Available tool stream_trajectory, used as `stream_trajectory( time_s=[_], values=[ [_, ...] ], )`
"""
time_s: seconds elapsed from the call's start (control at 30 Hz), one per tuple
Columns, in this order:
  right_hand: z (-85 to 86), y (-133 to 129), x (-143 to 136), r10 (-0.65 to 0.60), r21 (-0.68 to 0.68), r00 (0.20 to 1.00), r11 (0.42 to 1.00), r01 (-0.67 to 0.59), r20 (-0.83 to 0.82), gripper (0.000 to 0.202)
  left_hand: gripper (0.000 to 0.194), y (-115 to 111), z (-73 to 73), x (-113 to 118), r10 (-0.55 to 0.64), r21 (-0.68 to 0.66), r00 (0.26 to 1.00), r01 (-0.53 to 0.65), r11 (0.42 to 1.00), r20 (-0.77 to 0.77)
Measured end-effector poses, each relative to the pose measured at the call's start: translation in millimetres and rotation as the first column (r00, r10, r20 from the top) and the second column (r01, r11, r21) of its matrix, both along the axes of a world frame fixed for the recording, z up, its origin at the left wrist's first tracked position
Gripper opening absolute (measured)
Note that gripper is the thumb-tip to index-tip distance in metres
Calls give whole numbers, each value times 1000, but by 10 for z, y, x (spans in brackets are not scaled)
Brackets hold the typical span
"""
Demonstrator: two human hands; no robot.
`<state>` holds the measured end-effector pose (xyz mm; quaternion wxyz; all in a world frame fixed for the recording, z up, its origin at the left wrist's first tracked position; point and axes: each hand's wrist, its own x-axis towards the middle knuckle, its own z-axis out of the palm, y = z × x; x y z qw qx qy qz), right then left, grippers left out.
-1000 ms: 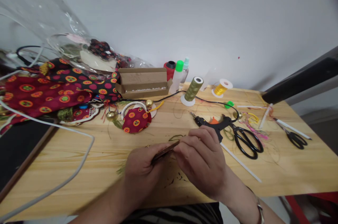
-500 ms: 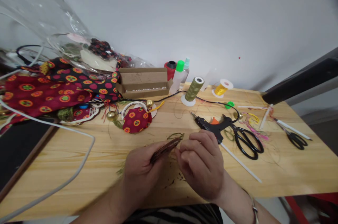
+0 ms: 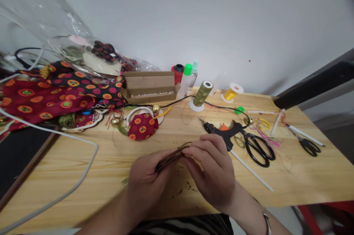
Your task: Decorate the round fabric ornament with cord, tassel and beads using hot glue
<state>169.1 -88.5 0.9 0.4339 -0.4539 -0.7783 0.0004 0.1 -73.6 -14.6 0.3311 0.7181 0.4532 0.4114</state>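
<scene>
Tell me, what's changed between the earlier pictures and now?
The right hand has uncurled its fingers since half a second ago and brought their tips leftward to the end of the thin brown piece. The left hand still holds that piece; the glue gun and green spool stayed put.

Left forearm (image 3: 109, 209) and right forearm (image 3: 246, 203) angle inward from lower edge. Left hand (image 3: 146, 176) closed in a grip, thumb (image 3: 157, 160) on top. Right hand (image 3: 212, 172) just beside it, back upward, fingers (image 3: 205, 150) bent, tips close to thumb.

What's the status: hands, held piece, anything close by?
Left hand gripping thin brown piece. Right hand at its far end. Glue gun just beyond.
</scene>
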Motion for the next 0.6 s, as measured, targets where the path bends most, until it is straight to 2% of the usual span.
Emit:
stream_trajectory(
  time_s=[0.33,0.6],
  values=[
    [17,-4,3,-19,32,1000,999,19,1,9,23,-8,27,10,8,1,1000,-8,1000,-22],
    [-4,-15,-2,-32,48,999,998,31,4,11,24,-17,44,0,-11,-64,999,9,998,-30]
  ],
)
